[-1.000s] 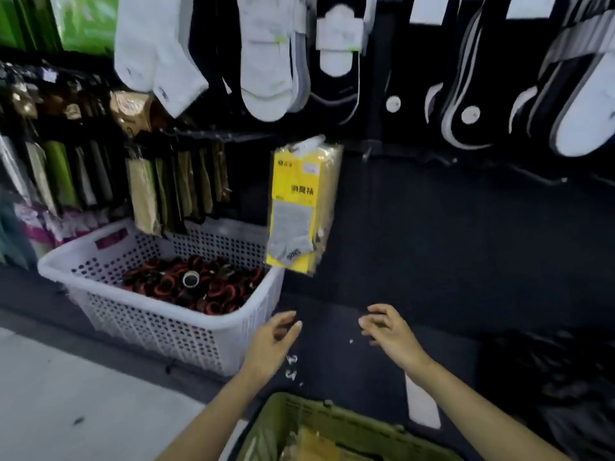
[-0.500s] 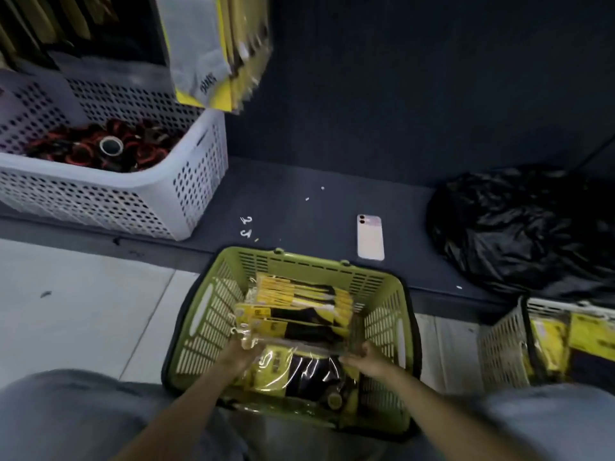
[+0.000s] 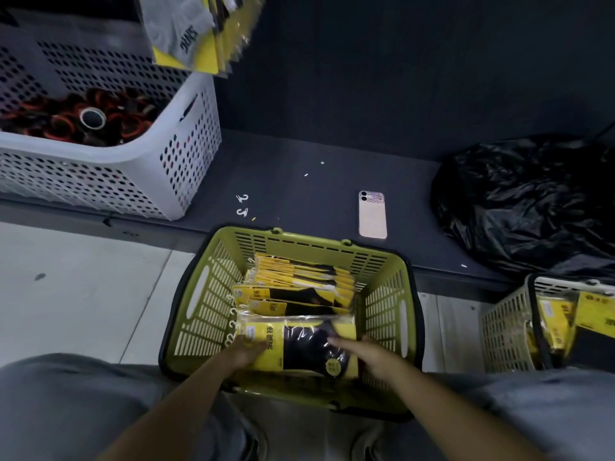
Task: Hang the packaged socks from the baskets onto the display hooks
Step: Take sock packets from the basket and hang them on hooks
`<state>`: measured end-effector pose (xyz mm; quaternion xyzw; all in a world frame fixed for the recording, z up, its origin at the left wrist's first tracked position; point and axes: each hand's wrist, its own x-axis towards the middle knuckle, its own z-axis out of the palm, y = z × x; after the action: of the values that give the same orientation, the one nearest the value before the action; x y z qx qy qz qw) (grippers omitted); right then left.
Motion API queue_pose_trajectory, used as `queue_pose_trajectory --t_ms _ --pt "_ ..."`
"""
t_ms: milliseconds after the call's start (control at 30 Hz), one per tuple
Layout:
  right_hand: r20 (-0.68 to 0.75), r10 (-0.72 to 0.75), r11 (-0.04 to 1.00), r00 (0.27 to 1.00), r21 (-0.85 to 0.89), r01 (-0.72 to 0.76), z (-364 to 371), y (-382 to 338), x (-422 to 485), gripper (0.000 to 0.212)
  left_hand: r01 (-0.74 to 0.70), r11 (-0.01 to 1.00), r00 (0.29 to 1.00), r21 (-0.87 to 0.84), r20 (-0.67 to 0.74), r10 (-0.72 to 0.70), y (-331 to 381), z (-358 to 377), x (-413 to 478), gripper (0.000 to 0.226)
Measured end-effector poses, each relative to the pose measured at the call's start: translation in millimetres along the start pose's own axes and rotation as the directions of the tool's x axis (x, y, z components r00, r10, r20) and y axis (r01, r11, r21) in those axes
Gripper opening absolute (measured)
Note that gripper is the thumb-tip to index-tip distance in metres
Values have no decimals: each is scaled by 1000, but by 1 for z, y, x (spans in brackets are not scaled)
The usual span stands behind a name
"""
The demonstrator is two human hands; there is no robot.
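Down at the near centre, a green basket (image 3: pixel 199 294) stands on the pale floor (image 3: pixel 83 277) between the person's knees, filled with packs of socks (image 3: pixel 299 277) in yellow-and-black wrapping, stacked on edge with their small hooks to the left; the nearest pack (image 3: pixel 309 347) lies flat-faced at the near end of the row, and both hands are on it; the left hand (image 3: pixel 246 351) grips its left end, fingers closed about the yellow header just beside the hook; the right hand (image 3: pixel 364 354) rests on its right part, fingers (image 3: pixel 334 342) laid fairly straight across the dark sock, not curled round anything that shows; the pack thus spans between the two hands, inside the basket.

Beyond the basket runs a dark ledge (image 3: pixel 299 154); on it lie a pale phone (image 3: pixel 372 214), face down, two loose hooks (image 3: pixel 242 205) left of it, and a crumpled black bag (image 3: pixel 525 201) at the right; a white basket (image 3: pixel 109 181) of red and black rings sits at the far left; above it hang more packs (image 3: pixel 196 31), yellow with grey socks; a second basket (image 3: pixel 502 324) with yellow packs stands at the near right.
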<state>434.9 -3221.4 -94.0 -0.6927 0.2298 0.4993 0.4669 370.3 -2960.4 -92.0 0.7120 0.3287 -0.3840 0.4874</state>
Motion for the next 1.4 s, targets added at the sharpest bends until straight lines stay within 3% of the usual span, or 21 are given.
queue_pose_trajectory --t_ms 133,200,267,367,500,533,567,633,700,800,900,1000,1167,1267,1400 --pt "70 -97 994 993 -38 100 13 -15 -15 124 36 998 998 -51 -55 -39 1 -1 -5 74" --pt "38 -156 986 987 -46 157 20 -20 -23 118 40 992 991 -120 -120 -54 6 -1 -12 75" --pt "-4 -237 971 972 -20 237 22 -31 -36 103 -3 958 974 -287 -220 -63 17 0 -21 79" --pt "-77 -364 926 928 81 370 13 -65 -69 52 -102 873 923 -477 -373 -96 53 -5 -44 102" --pt "-197 -516 783 834 285 552 1 -109 -109 66 -141 797 862 -587 -469 -193 109 -28 -85 133" --pt "-212 -551 728 807 351 589 1 -120 -118 69 -199 716 870 -669 -456 -185 122 -36 -93 131" --pt "-216 -583 673 783 410 615 2 -130 -128 68 -278 569 903 -773 -413 -120 133 -44 -99 119" --pt "-178 -655 583 734 499 641 6 -149 -144 56 -330 256 937 -909 -284 202 160 -57 -122 75" --pt "-111 -709 541 696 547 639 12 -166 -156 44 -342 160 853 -926 -234 467 181 -66 -146 50" --pt "-50 -753 549 656 501 669 16 -190 -171 43 -550 188 721 -814 -348 599 204 -85 -170 38" --pt "-121 -807 487 578 416 768 14 -219 -189 56 -716 233 649 -658 -505 569 215 -110 -190 23" --pt "-264 -858 368 441 283 886 12 -255 -210 38 -817 321 572 -478 -603 556 221 -132 -206 28" --pt "-161 -961 220 226 55 974 41 -313 -251 21 -901 385 411 -198 -671 617 233 -155 -227 30" --pt "-154 -977 138 145 58 989 59 -332 -263 15 -910 371 396 -185 -652 647 235 -166 -235 36" --pt "-140 -981 120 133 101 988 75 -343 -263 16 -921 348 371 -173 -660 654 229 -182 -235 36"
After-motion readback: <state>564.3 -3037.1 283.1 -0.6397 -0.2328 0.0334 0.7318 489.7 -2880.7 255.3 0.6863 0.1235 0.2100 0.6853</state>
